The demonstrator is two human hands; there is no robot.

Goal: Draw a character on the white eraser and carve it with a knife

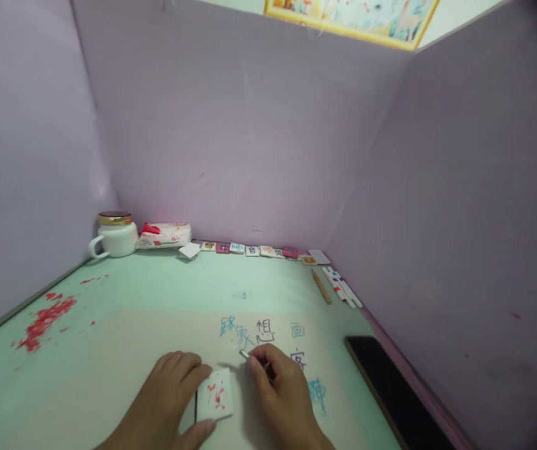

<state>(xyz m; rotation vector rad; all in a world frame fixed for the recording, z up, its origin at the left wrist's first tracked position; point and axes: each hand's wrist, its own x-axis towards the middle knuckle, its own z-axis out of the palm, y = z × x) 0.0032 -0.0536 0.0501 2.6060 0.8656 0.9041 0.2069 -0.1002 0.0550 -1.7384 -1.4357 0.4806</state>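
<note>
My left hand [174, 387] holds a small white square block [217, 403] by its left side, index finger at the top corner and thumb at the bottom edge. Red marks cover the middle of the block's upper face. In the pinch of my right hand [283, 390] is a slim pen-like tool [244, 354], its pale tip pointing up and left; the fingers hide most of it, so its kind is unclear. The tip is apart from the block, over a pale sheet [155, 331]. Blue and purple handwritten Chinese characters [265, 330] lie around and beyond the right hand.
A dark phone [390, 387] lies at the right. Several white markers [342, 287] and a wooden-handled tool [321, 287] are at the back right. Small coloured tiles [252, 250] line the back wall. A lidded white mug [120, 239], a wipes pack [165, 235] and red crumbs [47, 322] are left.
</note>
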